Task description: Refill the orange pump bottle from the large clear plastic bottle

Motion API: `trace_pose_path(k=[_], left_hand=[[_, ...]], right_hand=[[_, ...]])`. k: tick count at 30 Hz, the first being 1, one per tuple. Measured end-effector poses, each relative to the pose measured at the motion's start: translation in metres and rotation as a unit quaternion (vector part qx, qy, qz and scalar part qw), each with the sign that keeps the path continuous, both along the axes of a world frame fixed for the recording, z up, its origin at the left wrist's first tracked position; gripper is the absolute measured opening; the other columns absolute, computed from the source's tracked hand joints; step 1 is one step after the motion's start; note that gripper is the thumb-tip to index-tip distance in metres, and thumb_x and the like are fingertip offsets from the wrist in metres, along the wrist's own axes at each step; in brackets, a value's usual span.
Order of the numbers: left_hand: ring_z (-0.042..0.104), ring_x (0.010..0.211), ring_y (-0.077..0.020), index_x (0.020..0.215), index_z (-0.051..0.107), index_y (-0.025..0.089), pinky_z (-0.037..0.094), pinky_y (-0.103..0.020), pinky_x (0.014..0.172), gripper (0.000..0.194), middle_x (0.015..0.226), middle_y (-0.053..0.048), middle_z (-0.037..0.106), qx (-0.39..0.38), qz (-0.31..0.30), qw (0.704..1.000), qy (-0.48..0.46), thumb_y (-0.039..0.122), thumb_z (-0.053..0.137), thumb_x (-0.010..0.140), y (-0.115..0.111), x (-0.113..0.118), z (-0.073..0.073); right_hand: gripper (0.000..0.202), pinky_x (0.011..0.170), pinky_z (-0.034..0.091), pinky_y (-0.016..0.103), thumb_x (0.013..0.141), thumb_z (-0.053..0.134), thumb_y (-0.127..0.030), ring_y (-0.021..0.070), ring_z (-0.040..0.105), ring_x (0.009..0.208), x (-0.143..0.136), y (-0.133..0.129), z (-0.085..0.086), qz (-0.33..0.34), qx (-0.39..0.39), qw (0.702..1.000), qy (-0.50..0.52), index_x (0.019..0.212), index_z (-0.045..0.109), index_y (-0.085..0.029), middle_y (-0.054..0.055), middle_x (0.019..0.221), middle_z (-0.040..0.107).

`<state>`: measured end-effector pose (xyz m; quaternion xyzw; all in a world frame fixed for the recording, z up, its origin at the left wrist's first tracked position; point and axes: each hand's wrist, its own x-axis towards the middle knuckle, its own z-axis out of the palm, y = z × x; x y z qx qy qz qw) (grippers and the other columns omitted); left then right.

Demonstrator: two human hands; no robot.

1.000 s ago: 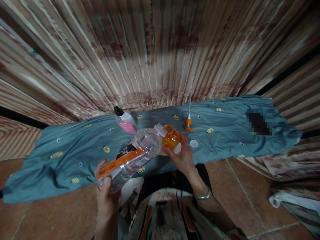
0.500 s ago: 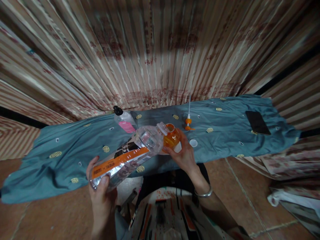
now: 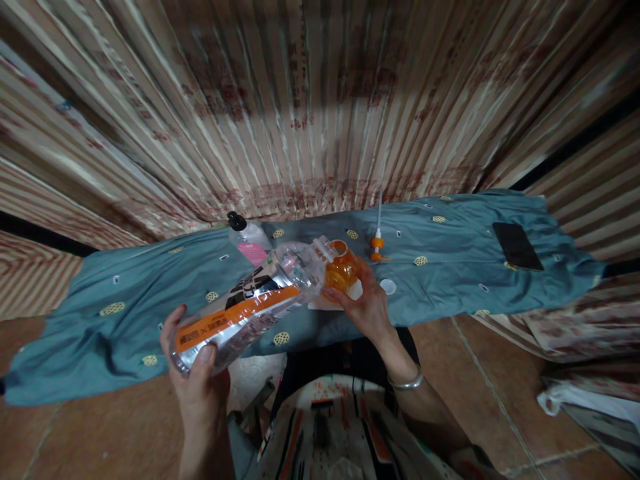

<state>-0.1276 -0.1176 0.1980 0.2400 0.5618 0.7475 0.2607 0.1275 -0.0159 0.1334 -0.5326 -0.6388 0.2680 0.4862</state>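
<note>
A large clear plastic bottle with an orange, black and silver label lies tilted across my front, its uncapped neck towards the right. My left hand grips it round the base end. Wrapped about an orange see-through bottle are the fingers of my right hand. The orange bottle is open at the top, and the clear bottle's neck is close against its rim; whether they touch I cannot tell. Beyond my right hand lies an orange pump head with a long white tube. A small white cap lies nearby.
A clear bottle with a black pump top and pink label stands behind the large bottle. A dark phone lies on the right of the narrow table with its blue-green cloth. Striped curtains hang close behind and at both sides.
The large bottle's base end has shifted slightly left and up with my left hand, and its label has turned a little. My right hand keeps its hold on the orange bottle.
</note>
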Motion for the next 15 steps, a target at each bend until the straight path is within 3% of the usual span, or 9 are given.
trace_pose_path(k=[15], left_hand=[[0.064, 0.088, -0.0175, 0.129, 0.069, 0.028, 0.053, -0.031, 0.084, 0.074, 0.100, 0.003, 0.068, 0.015, -0.013, 0.999, 0.031, 0.042, 0.098, 0.062, 0.0108, 0.0071, 0.0037]], right_hand=[[0.077, 0.111, 0.064, 0.054, 0.091, 0.084, -0.063, 0.0375, 0.076, 0.132, 0.0021, 0.0101, -0.0038, -0.012, -0.001, 1.000, 0.005, 0.152, 0.061, -0.022, 0.017, 0.143, 0.077]])
